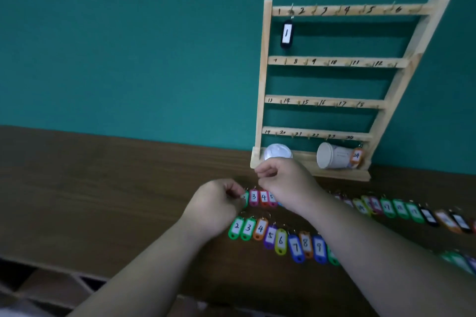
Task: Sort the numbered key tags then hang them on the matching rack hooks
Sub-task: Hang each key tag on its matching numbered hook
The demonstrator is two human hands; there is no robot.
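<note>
A dark brown wood-grain table [103,188] carries two long rows of coloured plastic key tags with handwritten numbers. The far row [391,208] and the near row [280,239] lie flat and roughly parallel. Behind them, a pale wooden hook rack [260,110] stands at the table's back edge.

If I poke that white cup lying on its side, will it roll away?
The cup lies on its round side, so it would likely roll, curving since one end looks wider. It looks like paper, so probably light and squashable. The rack's bottom rail might stop it.
</note>
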